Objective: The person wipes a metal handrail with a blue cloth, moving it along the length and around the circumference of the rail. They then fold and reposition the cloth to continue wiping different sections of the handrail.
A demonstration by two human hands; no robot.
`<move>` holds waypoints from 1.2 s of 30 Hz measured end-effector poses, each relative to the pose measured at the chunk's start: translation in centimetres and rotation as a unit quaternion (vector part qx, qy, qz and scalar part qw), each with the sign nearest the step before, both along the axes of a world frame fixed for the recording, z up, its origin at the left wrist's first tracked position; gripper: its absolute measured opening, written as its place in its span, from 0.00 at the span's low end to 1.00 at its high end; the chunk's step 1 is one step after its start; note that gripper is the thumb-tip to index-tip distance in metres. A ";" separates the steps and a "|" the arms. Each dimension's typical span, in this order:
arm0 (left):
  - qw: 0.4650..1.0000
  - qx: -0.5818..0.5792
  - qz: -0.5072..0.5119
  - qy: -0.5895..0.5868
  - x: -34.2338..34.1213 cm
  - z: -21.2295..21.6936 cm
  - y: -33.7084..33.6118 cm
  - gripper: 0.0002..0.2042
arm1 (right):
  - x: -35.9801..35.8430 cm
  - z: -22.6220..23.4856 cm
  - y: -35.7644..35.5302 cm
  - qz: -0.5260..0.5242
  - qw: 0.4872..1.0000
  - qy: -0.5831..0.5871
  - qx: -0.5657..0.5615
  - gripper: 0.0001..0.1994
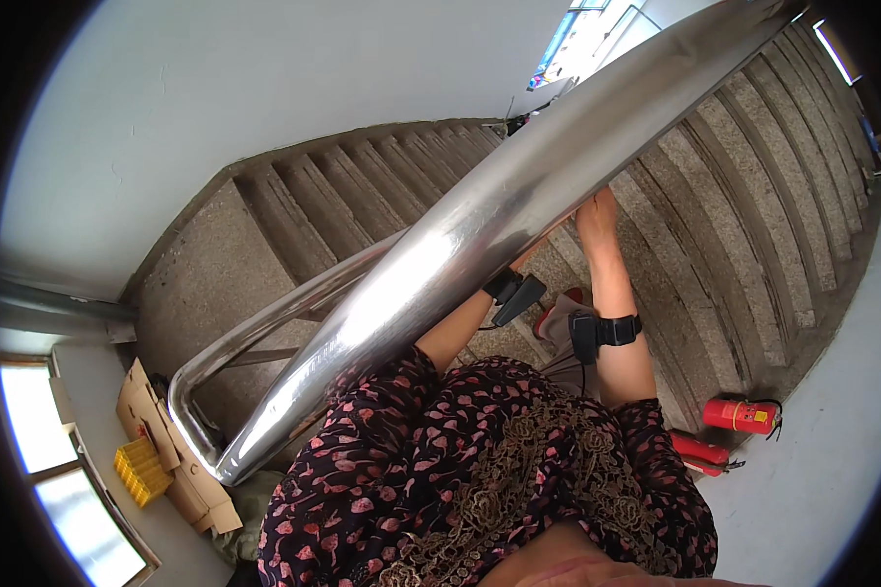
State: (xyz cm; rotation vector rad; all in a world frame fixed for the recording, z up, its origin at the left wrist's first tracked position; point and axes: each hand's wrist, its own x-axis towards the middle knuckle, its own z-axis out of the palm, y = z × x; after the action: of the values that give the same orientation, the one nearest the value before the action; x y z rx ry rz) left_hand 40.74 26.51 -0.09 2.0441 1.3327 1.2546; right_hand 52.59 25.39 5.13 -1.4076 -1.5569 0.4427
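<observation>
A thick, shiny steel handrail (480, 225) runs diagonally across the view, right in front of me. My right hand (597, 217) reaches up against its lower edge, and the fingertips are hidden behind the rail. My left forearm (457, 331) goes under the rail, which hides the hand itself. Each wrist carries a black strapped device: the left one (512, 292) and the right one (605, 333). My dark flowered sleeves fill the lower middle.
Speckled concrete stairs (744, 186) climb to the right, and another flight (362, 186) descends behind the rail. Two red fire extinguishers (742, 416) lie on the floor at lower right. Flattened cardboard (171, 455) and a yellow crate (142, 472) sit by a window (34, 430) at lower left.
</observation>
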 end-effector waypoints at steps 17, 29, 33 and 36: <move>1.000 -0.004 0.008 0.021 -1.0 -1.3 0.8 0.29 | 1.9 -5.8 2.7 0.077 0.939 0.319 -0.105 0.33; 0.993 -0.102 -0.015 0.060 -3.7 0.5 -1.3 0.35 | 0.3 -10.5 0.9 0.056 0.994 0.065 -0.065 0.28; 0.993 0.082 0.044 0.078 -3.9 1.7 -2.0 0.33 | 0.8 -10.6 1.7 -0.010 0.995 0.011 -0.094 0.16; 0.972 0.193 0.067 0.120 -4.4 2.3 -3.5 0.32 | 0.9 -9.6 0.8 -0.003 0.979 0.159 -0.129 0.12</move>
State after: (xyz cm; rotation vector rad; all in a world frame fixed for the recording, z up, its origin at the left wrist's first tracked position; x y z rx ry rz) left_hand 36.38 22.98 2.19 2.4753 1.4416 1.4568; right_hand 53.49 26.23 -4.50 -1.4515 -1.2663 0.8470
